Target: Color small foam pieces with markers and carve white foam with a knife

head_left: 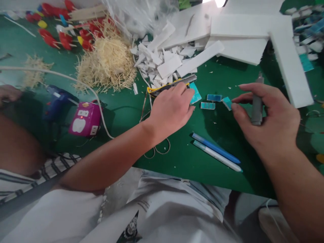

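My left hand [174, 104] is palm down with its fingers curled, beside a teal-painted foam piece [195, 93]. A yellow-and-black utility knife [162, 89] lies just behind its knuckles; what the fingers hold, if anything, is hidden. In my right hand [275, 118] a grey stick-shaped tool [257, 104] stands nearly upright against the fingers. The thumb and fingertips of that hand come together at a small teal foam piece [227, 103]. Two more small pieces, a blue strip [214, 98] and a teal strip [208, 106], lie between the hands.
White foam scraps [169, 64] and large foam boards [238, 25] fill the back. Straw-like shreds [108, 60], a glue gun [57, 101] and a pink power socket [85, 119] are leftward. Two pens [216, 148] and scissors [162, 146] lie near the front. Another person's hand [10, 92] shows far left.
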